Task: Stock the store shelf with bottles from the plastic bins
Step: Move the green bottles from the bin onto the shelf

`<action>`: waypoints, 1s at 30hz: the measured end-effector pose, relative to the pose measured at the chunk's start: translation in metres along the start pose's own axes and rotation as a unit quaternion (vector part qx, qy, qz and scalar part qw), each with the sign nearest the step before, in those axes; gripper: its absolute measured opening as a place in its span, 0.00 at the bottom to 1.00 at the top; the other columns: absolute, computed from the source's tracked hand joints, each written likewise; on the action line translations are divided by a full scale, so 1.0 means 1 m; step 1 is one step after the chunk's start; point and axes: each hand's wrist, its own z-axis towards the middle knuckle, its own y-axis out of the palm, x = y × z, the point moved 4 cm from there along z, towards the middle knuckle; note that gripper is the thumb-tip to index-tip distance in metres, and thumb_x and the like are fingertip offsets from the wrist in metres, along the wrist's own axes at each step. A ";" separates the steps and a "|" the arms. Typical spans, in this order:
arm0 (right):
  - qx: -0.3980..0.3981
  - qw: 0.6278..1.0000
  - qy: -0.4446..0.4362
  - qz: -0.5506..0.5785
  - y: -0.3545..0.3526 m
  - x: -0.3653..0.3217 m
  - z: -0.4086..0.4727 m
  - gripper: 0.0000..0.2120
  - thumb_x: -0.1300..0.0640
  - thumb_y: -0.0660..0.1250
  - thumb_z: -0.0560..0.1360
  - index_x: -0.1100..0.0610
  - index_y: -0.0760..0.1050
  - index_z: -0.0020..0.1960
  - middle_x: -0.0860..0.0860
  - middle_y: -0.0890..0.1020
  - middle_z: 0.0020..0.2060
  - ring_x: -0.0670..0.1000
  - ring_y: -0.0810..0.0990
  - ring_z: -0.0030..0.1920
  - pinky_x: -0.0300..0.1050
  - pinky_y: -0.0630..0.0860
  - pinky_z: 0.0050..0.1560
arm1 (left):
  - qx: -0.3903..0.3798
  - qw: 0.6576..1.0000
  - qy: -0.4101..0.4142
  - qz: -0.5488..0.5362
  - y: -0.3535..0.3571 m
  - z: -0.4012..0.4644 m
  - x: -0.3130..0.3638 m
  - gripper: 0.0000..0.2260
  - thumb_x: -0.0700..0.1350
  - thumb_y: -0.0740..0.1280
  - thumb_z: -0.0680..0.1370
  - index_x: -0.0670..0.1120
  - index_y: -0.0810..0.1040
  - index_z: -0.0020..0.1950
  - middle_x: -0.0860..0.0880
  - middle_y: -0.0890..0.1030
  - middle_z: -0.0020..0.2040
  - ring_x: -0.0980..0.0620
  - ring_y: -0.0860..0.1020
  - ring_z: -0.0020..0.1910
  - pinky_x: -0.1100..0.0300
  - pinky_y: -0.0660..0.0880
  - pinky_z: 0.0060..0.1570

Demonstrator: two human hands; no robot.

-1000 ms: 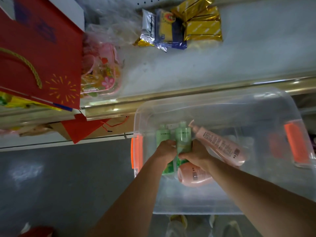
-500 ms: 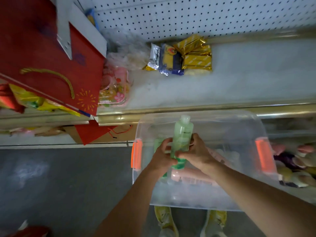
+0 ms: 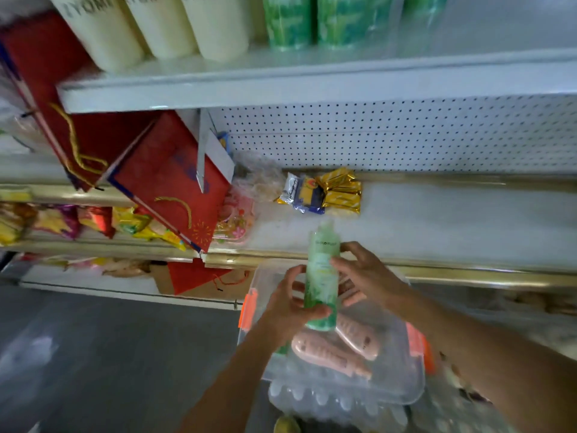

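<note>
Head view: white metal store shelf with a brass-coloured front rail and a perforated white back panel, above a grey floor. Clear plastic bin with orange latches sits below the rail, with two pale pink plastic bottles lying flat inside. Left hand grips the lower body of an upright translucent green plastic bottle, thumb curled across its front. Right hand touches the bottle's upper side, fingers spread and only slightly bent (no firm clasp evident). Bottle is held above the bin, level with the rail. Gold foil packets lie at the shelf's back; red paper gift bags lean at left.
</note>
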 end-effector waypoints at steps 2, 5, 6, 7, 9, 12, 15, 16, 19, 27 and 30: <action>-0.004 0.999 -0.025 -0.026 -0.013 -0.034 -0.014 0.11 0.52 0.67 0.78 0.50 0.71 0.59 0.57 0.84 0.42 0.56 0.85 0.36 0.53 0.83 0.36 | -0.007 1.000 0.025 0.002 -0.002 -0.009 0.026 0.33 0.37 0.80 0.64 0.55 0.71 0.63 0.49 0.80 0.52 0.53 0.83 0.45 0.62 0.80 0.39; 0.006 0.996 -0.079 -0.039 -0.029 -0.081 -0.036 0.13 0.57 0.68 0.77 0.57 0.72 0.60 0.57 0.84 0.44 0.54 0.85 0.40 0.55 0.83 0.41 | -0.022 0.997 0.065 0.020 -0.006 -0.018 0.066 0.32 0.39 0.80 0.64 0.56 0.71 0.63 0.47 0.80 0.53 0.50 0.82 0.48 0.59 0.81 0.41; 0.007 0.994 -0.098 -0.046 -0.033 -0.095 -0.043 0.13 0.58 0.69 0.77 0.58 0.73 0.60 0.55 0.85 0.44 0.53 0.85 0.43 0.54 0.83 0.42 | -0.025 0.996 0.079 0.029 -0.008 -0.021 0.079 0.32 0.40 0.80 0.64 0.58 0.70 0.62 0.48 0.80 0.53 0.51 0.82 0.47 0.62 0.80 0.40; 0.007 0.992 -0.117 -0.053 -0.037 -0.108 -0.051 0.13 0.58 0.69 0.76 0.57 0.73 0.60 0.54 0.85 0.44 0.53 0.85 0.45 0.55 0.83 0.43 | -0.026 0.994 0.096 0.037 -0.010 -0.023 0.092 0.32 0.41 0.80 0.65 0.60 0.70 0.61 0.49 0.80 0.53 0.54 0.82 0.46 0.65 0.79 0.39; 0.014 0.987 -0.147 -0.057 -0.044 -0.133 -0.066 0.13 0.58 0.69 0.76 0.57 0.74 0.60 0.53 0.85 0.45 0.54 0.85 0.46 0.55 0.83 0.44 | -0.029 0.990 0.131 0.042 -0.013 -0.027 0.118 0.32 0.40 0.80 0.65 0.60 0.70 0.61 0.49 0.80 0.51 0.56 0.82 0.43 0.66 0.77 0.38; 0.037 0.981 -0.178 -0.067 -0.051 -0.168 -0.087 0.15 0.58 0.70 0.75 0.58 0.73 0.61 0.56 0.84 0.48 0.53 0.85 0.46 0.53 0.83 0.43 | -0.022 0.982 0.178 0.053 -0.018 -0.033 0.155 0.31 0.38 0.80 0.65 0.61 0.71 0.59 0.50 0.80 0.50 0.58 0.82 0.40 0.65 0.77 0.35; 0.062 0.972 -0.210 -0.084 -0.053 -0.200 -0.106 0.16 0.57 0.71 0.75 0.56 0.73 0.61 0.59 0.83 0.48 0.52 0.85 0.45 0.53 0.83 0.44 | -0.015 0.973 0.218 0.068 -0.024 -0.039 0.186 0.31 0.37 0.80 0.65 0.57 0.70 0.59 0.51 0.79 0.50 0.62 0.80 0.40 0.68 0.76 0.35; 0.069 0.969 -0.218 -0.089 -0.053 -0.209 -0.112 0.16 0.57 0.71 0.75 0.55 0.73 0.61 0.60 0.83 0.48 0.53 0.85 0.46 0.54 0.83 0.45 | -0.018 0.971 0.228 0.071 -0.025 -0.041 0.194 0.31 0.37 0.79 0.65 0.55 0.70 0.61 0.51 0.79 0.50 0.63 0.80 0.40 0.69 0.76 0.36; 0.101 0.961 -0.237 -0.097 -0.053 -0.234 -0.127 0.18 0.57 0.73 0.73 0.54 0.72 0.61 0.61 0.81 0.49 0.59 0.83 0.47 0.61 0.82 0.46 | -0.028 0.966 0.251 0.059 -0.030 -0.045 0.218 0.31 0.36 0.79 0.66 0.54 0.69 0.62 0.49 0.77 0.52 0.59 0.80 0.44 0.66 0.78 0.37; 0.202 0.919 -0.297 -0.162 -0.071 -0.291 -0.161 0.24 0.53 0.76 0.70 0.53 0.69 0.60 0.54 0.81 0.49 0.52 0.83 0.46 0.54 0.83 0.41 | -0.031 0.944 0.322 0.064 -0.025 -0.051 0.284 0.33 0.40 0.79 0.66 0.60 0.67 0.63 0.49 0.78 0.54 0.53 0.81 0.49 0.57 0.82 0.39; 0.230 0.906 -0.315 -0.163 -0.089 -0.308 -0.164 0.24 0.55 0.76 0.69 0.54 0.69 0.60 0.55 0.80 0.48 0.53 0.83 0.46 0.54 0.83 0.41 | -0.030 0.938 0.340 0.064 -0.013 -0.043 0.310 0.34 0.40 0.79 0.66 0.61 0.66 0.64 0.52 0.77 0.54 0.54 0.80 0.49 0.62 0.80 0.39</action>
